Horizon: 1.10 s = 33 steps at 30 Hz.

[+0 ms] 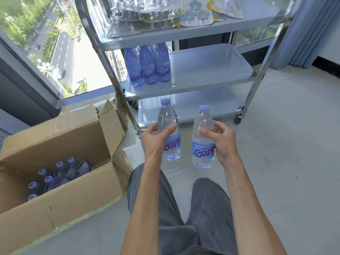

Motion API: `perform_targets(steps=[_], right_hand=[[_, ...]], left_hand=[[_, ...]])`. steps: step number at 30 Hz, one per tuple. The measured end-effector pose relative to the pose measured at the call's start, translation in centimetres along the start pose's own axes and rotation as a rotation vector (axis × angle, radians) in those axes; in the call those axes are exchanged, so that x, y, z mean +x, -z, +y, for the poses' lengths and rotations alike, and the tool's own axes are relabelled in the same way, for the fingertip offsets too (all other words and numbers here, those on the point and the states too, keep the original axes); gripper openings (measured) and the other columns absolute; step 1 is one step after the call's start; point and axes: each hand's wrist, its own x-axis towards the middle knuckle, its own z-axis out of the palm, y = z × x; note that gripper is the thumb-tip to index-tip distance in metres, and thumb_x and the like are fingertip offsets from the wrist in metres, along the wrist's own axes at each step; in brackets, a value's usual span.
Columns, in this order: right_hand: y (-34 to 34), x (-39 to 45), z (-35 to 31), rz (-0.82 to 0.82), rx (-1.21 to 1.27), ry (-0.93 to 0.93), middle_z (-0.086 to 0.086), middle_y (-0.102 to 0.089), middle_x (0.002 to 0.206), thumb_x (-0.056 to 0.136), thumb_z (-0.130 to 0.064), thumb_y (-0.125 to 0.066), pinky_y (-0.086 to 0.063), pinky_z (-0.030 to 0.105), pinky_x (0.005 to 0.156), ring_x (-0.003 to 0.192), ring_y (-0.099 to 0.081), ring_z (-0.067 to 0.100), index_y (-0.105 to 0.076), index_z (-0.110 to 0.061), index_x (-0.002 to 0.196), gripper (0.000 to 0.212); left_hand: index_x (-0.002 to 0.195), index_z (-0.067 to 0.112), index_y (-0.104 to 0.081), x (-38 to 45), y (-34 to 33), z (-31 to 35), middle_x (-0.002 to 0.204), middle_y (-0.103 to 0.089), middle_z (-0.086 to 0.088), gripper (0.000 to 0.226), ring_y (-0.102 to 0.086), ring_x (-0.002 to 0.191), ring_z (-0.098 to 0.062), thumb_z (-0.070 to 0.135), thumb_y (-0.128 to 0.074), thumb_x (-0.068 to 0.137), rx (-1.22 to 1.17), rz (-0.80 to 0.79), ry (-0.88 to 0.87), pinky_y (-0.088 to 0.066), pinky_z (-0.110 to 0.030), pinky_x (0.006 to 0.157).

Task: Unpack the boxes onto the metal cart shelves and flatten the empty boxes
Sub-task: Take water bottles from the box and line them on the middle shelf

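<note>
Plastic water bottles upright | left hand (156, 138) grips left bottle (170, 131) | right hand (220, 140) grips right bottle (203, 138)

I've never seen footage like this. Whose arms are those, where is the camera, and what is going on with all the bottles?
There is no machine here: a person wears a wide-angle camera on the head, so you look down along their own arms and grey trousers. It is the only view.

The left hand holds one water bottle and the right hand holds another water bottle, both upright with their caps on.

Ahead stands a metal cart with three shelves. Three bottles already stand at the left end of the middle shelf, and clear packets of hooks lie on the top shelf. The bottom shelf looks bare as far as it shows.

On the floor to the left is an open cardboard box with more bottles inside. The person seems to be moving bottles from box to cart.
</note>
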Motion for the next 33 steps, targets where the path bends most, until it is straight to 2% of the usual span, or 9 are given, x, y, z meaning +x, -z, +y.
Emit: perform_targets(steps=[3,7,10,14,19,22,25,29,33], right_hand=[[-2.2,2.6,-1.8,0.044,-0.033,0.145,0.001,-0.076,0.095,0.057,-0.030,-0.089,-0.058,0.033,0.075,0.085,-0.070,0.015,-0.074,-0.022,0.099,0.046],[-5.2,7.1,-3.9,0.064,-0.116,0.303,0.002,-0.074,0.095,0.068,-0.027,-0.082,-0.055,0.041,0.081,0.085,-0.067,0.017,-0.070,-0.017,0.095,0.031],[-7.1,10.5,-5.1,0.056,-0.159,0.394,-0.016,-0.070,0.083,0.073,-0.024,-0.079,-0.050,0.022,0.071,0.076,-0.063,0.003,-0.067,-0.024,0.092,0.022],[-9.1,14.9,-5.6,0.024,-0.227,0.438,-0.003,-0.070,0.092,0.076,-0.011,-0.078,-0.051,0.028,0.072,0.080,-0.063,0.009,-0.067,-0.013,0.106,0.032],[-12.0,19.6,-5.9,-0.010,-0.247,0.445,0.004,-0.069,0.092,0.077,-0.005,-0.077,-0.052,0.037,0.075,0.079,-0.062,0.017,-0.065,-0.009,0.106,0.032],[-14.1,21.9,-5.6,-0.062,-0.300,0.452,0.006,-0.068,0.104,0.077,-0.008,-0.078,-0.054,0.041,0.084,0.092,-0.064,0.017,-0.064,-0.008,0.116,0.042],[-16.5,23.1,-5.2,-0.064,-0.307,0.444,0.010,-0.058,0.121,0.078,-0.009,-0.080,-0.050,0.040,0.098,0.113,-0.059,0.022,-0.060,-0.007,0.129,0.055],[-19.7,23.9,-4.6,-0.124,-0.318,0.529,0.002,-0.057,0.118,0.078,-0.007,-0.080,-0.049,0.033,0.097,0.113,-0.059,0.023,-0.060,-0.009,0.128,0.054],[-22.5,24.6,-4.1,-0.156,-0.355,0.516,0.008,-0.057,0.136,0.081,-0.012,-0.080,-0.041,0.035,0.109,0.127,-0.051,0.023,-0.055,-0.006,0.136,0.061]], left_hand=[[0.096,0.021,-0.076,2.8,-0.9,2.5,0.085,-0.074,-0.003,0.033,-0.073,0.077,-0.022,0.033,-0.087,0.068,0.111,0.035,-0.118,-0.061,-0.038,0.067],[0.098,0.022,-0.074,8.2,-2.0,4.6,0.086,-0.075,0.004,0.031,-0.072,0.079,-0.014,0.035,-0.085,0.071,0.160,0.117,-0.145,-0.061,-0.043,0.078],[0.094,0.028,-0.073,12.6,-2.6,5.0,0.083,-0.073,0.014,0.027,-0.071,0.076,-0.004,0.038,-0.085,0.071,0.199,0.166,-0.154,-0.061,-0.035,0.076],[0.108,0.025,-0.072,18.3,-3.1,4.8,0.095,-0.071,0.012,0.039,-0.069,0.083,-0.003,0.041,-0.084,0.074,0.228,0.269,-0.145,-0.055,-0.023,0.075],[0.118,0.017,-0.069,23.5,-2.0,4.6,0.108,-0.072,0.005,0.044,-0.069,0.095,-0.009,0.029,-0.081,0.078,0.243,0.296,-0.192,-0.058,-0.032,0.088],[0.119,0.015,-0.068,26.1,-1.1,5.0,0.113,-0.071,0.000,0.044,-0.067,0.104,-0.017,0.026,-0.080,0.078,0.282,0.330,-0.226,-0.055,-0.041,0.094],[0.119,0.014,-0.067,28.1,-0.2,5.5,0.114,-0.069,-0.003,0.042,-0.066,0.105,-0.019,0.024,-0.079,0.080,0.307,0.337,-0.233,-0.054,-0.041,0.094],[0.123,0.016,-0.066,29.5,0.4,5.6,0.117,-0.069,-0.001,0.043,-0.065,0.108,-0.017,0.020,-0.078,0.082,0.311,0.329,-0.247,-0.053,-0.032,0.091],[0.126,0.017,-0.065,30.4,1.1,5.1,0.117,-0.069,0.003,0.043,-0.064,0.104,-0.013,0.020,-0.076,0.084,0.284,0.313,-0.249,-0.054,-0.033,0.092]])
